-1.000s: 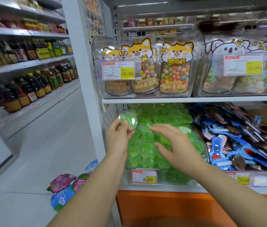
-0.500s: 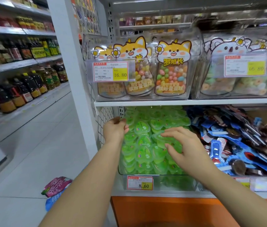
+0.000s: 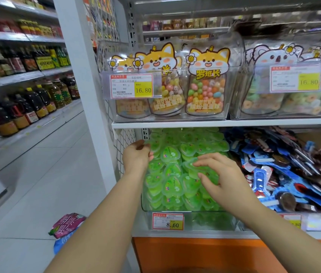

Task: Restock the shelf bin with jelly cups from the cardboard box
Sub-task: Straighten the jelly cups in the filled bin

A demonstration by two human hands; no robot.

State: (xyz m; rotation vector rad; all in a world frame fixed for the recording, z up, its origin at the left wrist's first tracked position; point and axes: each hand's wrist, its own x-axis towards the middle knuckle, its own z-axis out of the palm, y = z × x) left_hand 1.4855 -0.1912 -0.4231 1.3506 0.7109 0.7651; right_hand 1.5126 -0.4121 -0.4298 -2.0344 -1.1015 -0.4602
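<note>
Nearly full, the clear plastic shelf bin (image 3: 205, 221) brims with green heart-shaped plastic jelly cups (image 3: 172, 186), so the step looks like settling the heap. The right hand (image 3: 224, 178) lies open, its spread fingers pressing the pile. The left hand (image 3: 137, 156) curls at the heap's far-left edge; whether it pinches a cup is unclear. Next, likely: level the pile, then fetch more from the cardboard box, which is out of frame.

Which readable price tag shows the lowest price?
The 8.60 tag on the jelly cup bin, lower shelf. The left upper tag and right upper tag both read 16.80.
</note>
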